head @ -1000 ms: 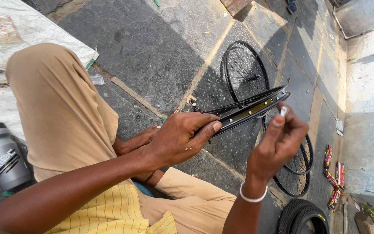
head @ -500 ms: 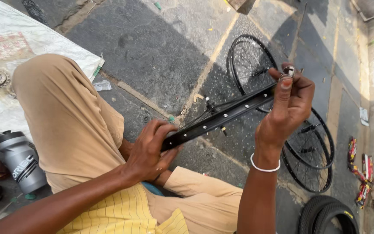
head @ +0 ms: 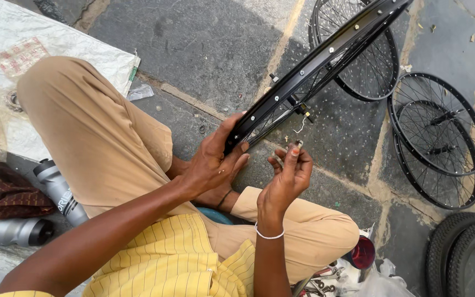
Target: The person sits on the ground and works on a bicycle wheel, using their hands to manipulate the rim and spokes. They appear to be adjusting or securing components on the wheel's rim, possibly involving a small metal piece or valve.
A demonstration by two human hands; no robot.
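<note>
Left hand [head: 213, 165] clamps lower end of black metal wheel rim [head: 314, 69]; rim's long axis runs up-right. Right hand [head: 287, 176] pinches small metal nipple [head: 298, 144] just below rim, apart.

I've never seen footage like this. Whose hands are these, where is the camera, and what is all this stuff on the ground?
The camera sits on a person's head and looks down, so both hands are that person's own. They sit on stone paving. The left hand grips a black bicycle wheel rim. The right hand pinches a tiny metal part between its fingertips; I cannot tell what kind. More spoked wheels lie on the paving, tyres in the corner, two bottles beside the knee, and a white sack spread flat.
</note>
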